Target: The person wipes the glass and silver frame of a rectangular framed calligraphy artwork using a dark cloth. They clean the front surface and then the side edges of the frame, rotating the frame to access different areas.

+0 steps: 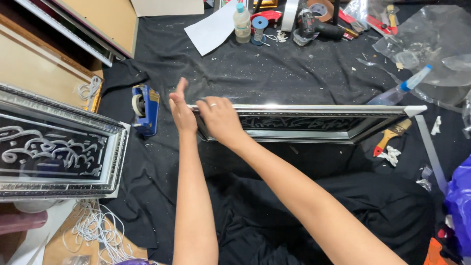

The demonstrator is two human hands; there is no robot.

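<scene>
head view: your right hand (221, 119) presses flat, fingers spread, on the left end of the silver frame (314, 122) at frame centre; left hand (180, 110) stands open against its corner. judged step: seating that corner. tape dispenser (145, 109) lies close left; black cloth surface (274, 73) above offers room.

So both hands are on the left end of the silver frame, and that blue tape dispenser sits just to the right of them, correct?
Not quite. In the head view the blue tape dispenser lies left of the hands, not right. Both the left hand and right hand are indeed on the left end of the silver frame.
</scene>
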